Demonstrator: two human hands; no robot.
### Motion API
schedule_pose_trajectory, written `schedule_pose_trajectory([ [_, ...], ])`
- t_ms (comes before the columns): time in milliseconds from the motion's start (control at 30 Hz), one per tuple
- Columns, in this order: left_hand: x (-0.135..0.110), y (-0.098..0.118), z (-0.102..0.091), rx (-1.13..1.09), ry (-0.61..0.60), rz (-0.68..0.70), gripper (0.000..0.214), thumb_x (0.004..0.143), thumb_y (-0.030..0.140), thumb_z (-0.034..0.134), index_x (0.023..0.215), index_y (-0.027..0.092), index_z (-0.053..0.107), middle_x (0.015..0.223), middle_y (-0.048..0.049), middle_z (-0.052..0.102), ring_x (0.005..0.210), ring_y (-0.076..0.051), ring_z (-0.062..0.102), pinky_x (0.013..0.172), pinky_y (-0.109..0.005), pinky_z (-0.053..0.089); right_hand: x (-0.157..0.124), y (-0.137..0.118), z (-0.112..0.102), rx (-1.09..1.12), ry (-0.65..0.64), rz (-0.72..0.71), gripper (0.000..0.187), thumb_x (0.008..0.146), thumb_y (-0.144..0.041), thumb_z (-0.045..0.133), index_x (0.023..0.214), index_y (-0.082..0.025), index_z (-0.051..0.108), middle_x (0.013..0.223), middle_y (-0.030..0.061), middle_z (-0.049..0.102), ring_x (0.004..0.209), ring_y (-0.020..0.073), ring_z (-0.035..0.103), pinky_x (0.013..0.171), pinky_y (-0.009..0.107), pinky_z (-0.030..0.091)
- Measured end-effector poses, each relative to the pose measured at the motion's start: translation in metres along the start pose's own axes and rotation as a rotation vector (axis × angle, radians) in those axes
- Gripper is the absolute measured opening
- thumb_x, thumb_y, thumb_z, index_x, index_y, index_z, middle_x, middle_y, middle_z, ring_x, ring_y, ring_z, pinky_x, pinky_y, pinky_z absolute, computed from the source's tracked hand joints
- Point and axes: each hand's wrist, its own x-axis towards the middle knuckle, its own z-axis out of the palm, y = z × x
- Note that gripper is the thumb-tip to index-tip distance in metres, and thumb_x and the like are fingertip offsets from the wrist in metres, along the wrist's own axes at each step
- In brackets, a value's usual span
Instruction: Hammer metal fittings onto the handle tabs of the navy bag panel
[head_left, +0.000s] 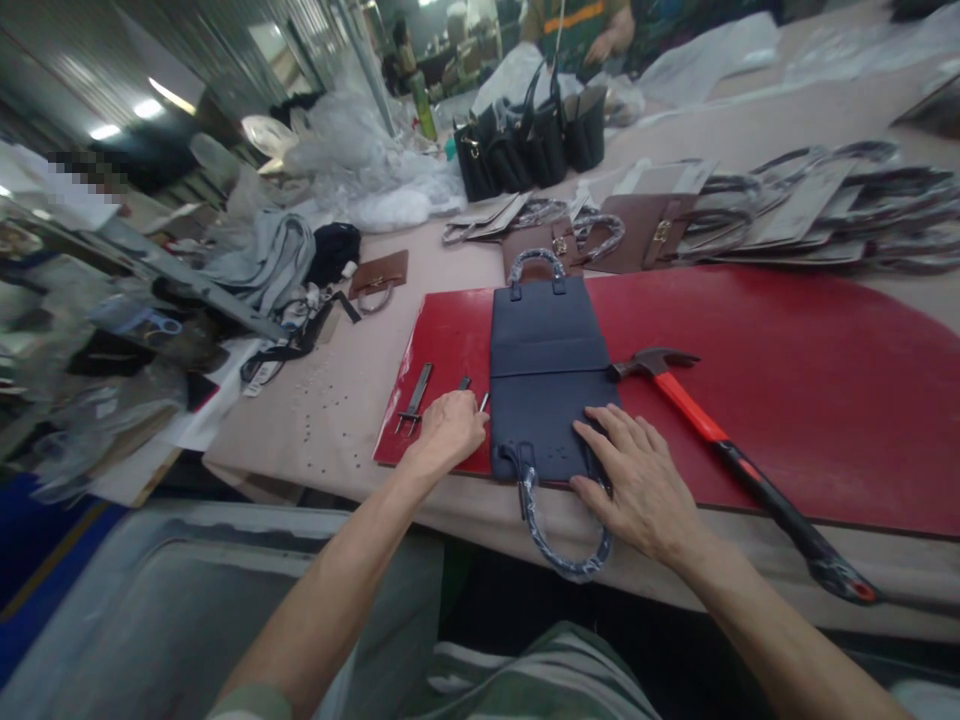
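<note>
A navy leather bag panel point(551, 345) lies flat on the red board, with a wrapped loop handle at its far end and another wrapped handle point(566, 565) over the near edge. My right hand point(637, 475) rests on its near right part, fingers spread. My left hand point(452, 428) is closed just left of the panel; a thin metal tool point(484, 402) shows at its fingers, its kind mostly hidden. A pronged metal punch point(416, 395) lies left of that hand. Right of the panel is a claw hammer point(690, 405) with an orange and black handle, its head touching the panel's edge.
The red board point(787, 380) covers the front of the table. Brown bag panels point(637, 225) with wrapped handles lie behind it, and black bags point(529, 145) stand farther back. A small brown panel point(381, 270) is at left. A grey bin point(225, 600) stands below the table edge.
</note>
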Motion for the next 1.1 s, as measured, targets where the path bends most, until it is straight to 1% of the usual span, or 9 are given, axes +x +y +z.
schedule_pose_trajectory([
  [100, 0.004, -0.004, -0.003, -0.125, -0.001, -0.001, 0.019, 0.083, 0.023, 0.065, 0.066, 0.018, 0.06, 0.073, -0.0128, 0.07, 0.082, -0.03, 0.072, 0.077, -0.038, 0.055, 0.0, -0.002, -0.002, 0.002, -0.013, 0.016, 0.055, 0.09, -0.04, 0.055, 0.139, -0.013, 0.057, 0.151, 0.018, 0.046, 0.142, 0.0368, 0.037, 0.117, 0.057, 0.031],
  [167, 0.003, -0.007, -0.005, -0.398, 0.002, -0.057, 0.016, 0.083, 0.022, 0.062, 0.069, 0.018, 0.055, 0.063, -0.0068, 0.065, 0.067, -0.025, 0.07, 0.068, -0.034, 0.055, -0.001, -0.003, -0.003, 0.013, -0.023, 0.024, 0.057, 0.09, -0.041, 0.057, 0.14, -0.013, 0.056, 0.152, 0.0171, 0.045, 0.143, 0.0365, 0.037, 0.118, 0.056, 0.03],
  [233, -0.003, -0.005, -0.004, -0.802, -0.031, -0.15, 0.012, 0.08, 0.025, 0.063, 0.079, 0.018, 0.053, 0.059, -0.0006, 0.062, 0.052, -0.019, 0.064, 0.056, -0.029, 0.054, -0.001, -0.004, -0.003, 0.022, -0.031, 0.035, 0.058, 0.09, -0.041, 0.058, 0.141, -0.014, 0.055, 0.153, 0.0166, 0.045, 0.143, 0.0366, 0.036, 0.118, 0.056, 0.028],
  [333, -0.02, 0.015, 0.0, -1.353, -0.115, -0.186, 0.038, 0.07, 0.03, 0.076, 0.098, 0.016, 0.053, 0.068, 0.0015, 0.067, 0.054, -0.016, 0.066, 0.055, -0.026, 0.055, -0.001, -0.004, -0.003, 0.032, -0.038, 0.052, 0.057, 0.09, -0.04, 0.058, 0.141, -0.014, 0.055, 0.154, 0.0162, 0.044, 0.144, 0.0363, 0.035, 0.119, 0.056, 0.027],
  [433, -0.033, 0.045, 0.008, -1.616, -0.174, -0.119, 0.062, 0.062, 0.032, 0.087, 0.112, 0.016, 0.055, 0.078, 0.0011, 0.069, 0.067, -0.017, 0.072, 0.061, -0.024, 0.058, -0.002, -0.004, -0.001, 0.038, -0.039, 0.049, 0.058, 0.09, -0.041, 0.059, 0.141, -0.014, 0.055, 0.154, 0.0162, 0.044, 0.145, 0.0362, 0.034, 0.119, 0.056, 0.027],
  [567, -0.035, 0.069, 0.023, -1.638, -0.12, -0.05, 0.047, 0.066, 0.033, 0.085, 0.102, 0.015, 0.061, 0.082, -0.0005, 0.07, 0.072, -0.017, 0.074, 0.066, -0.024, 0.058, -0.002, -0.003, 0.0, 0.029, -0.035, 0.043, 0.06, 0.09, -0.041, 0.059, 0.143, -0.013, 0.054, 0.152, 0.0177, 0.045, 0.144, 0.0364, 0.036, 0.118, 0.056, 0.027],
  [667, -0.032, 0.069, 0.034, -1.522, -0.065, 0.068, 0.023, 0.077, 0.028, 0.075, 0.09, 0.015, 0.062, 0.083, -0.0018, 0.071, 0.077, -0.016, 0.074, 0.077, -0.027, 0.059, -0.002, -0.004, -0.001, 0.031, -0.029, 0.047, 0.059, 0.09, -0.041, 0.06, 0.142, -0.013, 0.055, 0.153, 0.0169, 0.045, 0.144, 0.0363, 0.035, 0.119, 0.056, 0.027],
  [767, -0.033, 0.065, 0.039, -1.421, -0.013, 0.152, 0.008, 0.084, 0.021, 0.066, 0.088, 0.016, 0.061, 0.087, -0.0025, 0.071, 0.083, -0.016, 0.074, 0.083, -0.028, 0.058, -0.002, -0.005, -0.002, 0.039, -0.023, 0.051, 0.059, 0.089, -0.04, 0.061, 0.141, -0.013, 0.056, 0.153, 0.0163, 0.045, 0.144, 0.0362, 0.035, 0.119, 0.055, 0.026],
  [1100, -0.038, 0.067, 0.038, -1.313, -0.009, 0.212, 0.001, 0.088, 0.016, 0.059, 0.088, 0.017, 0.06, 0.086, -0.002, 0.072, 0.084, -0.015, 0.073, 0.083, -0.027, 0.058, -0.003, -0.004, 0.001, 0.064, -0.019, 0.056, 0.059, 0.088, -0.04, 0.063, 0.141, -0.014, 0.057, 0.154, 0.0153, 0.045, 0.144, 0.0364, 0.035, 0.12, 0.055, 0.025],
])
